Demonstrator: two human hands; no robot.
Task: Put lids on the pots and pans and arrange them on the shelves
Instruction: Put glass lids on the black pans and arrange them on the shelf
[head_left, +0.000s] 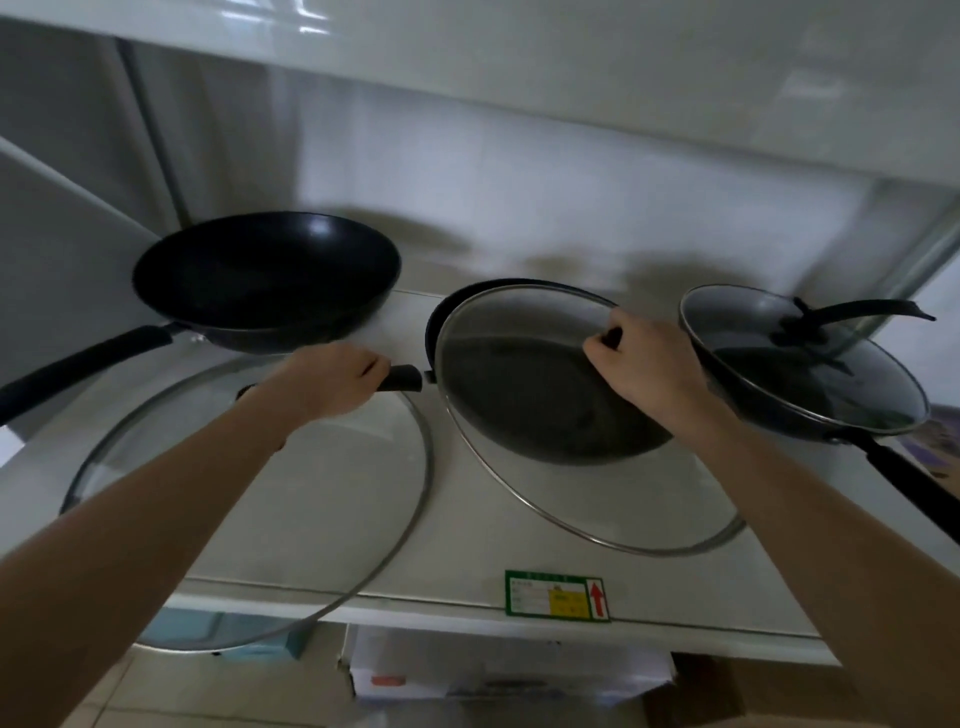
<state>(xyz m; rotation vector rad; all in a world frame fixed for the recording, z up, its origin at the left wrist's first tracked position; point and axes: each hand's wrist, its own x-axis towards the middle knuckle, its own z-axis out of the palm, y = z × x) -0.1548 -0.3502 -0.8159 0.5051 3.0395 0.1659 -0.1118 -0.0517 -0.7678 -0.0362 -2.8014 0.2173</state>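
Note:
A black frying pan (545, 410) sits in the middle of the white shelf (467, 545). My left hand (332, 379) grips its black handle. My right hand (644, 358) holds the knob of a glass lid (519, 338), which lies tilted over this pan, with its near rim overhanging toward me. At the back left stands a black wok (265, 280) with no lid. A large glass lid (260, 499) lies flat on the shelf in front of it, partly under my left forearm. On the right, a pan (800, 364) carries its own glass lid.
A second white shelf (519, 93) hangs close overhead. The covered pan's long handle (914, 493) juts toward the front right. A green and yellow sticker (558, 597) marks the shelf's front edge. Boxes (509, 670) stand on the tiled floor below.

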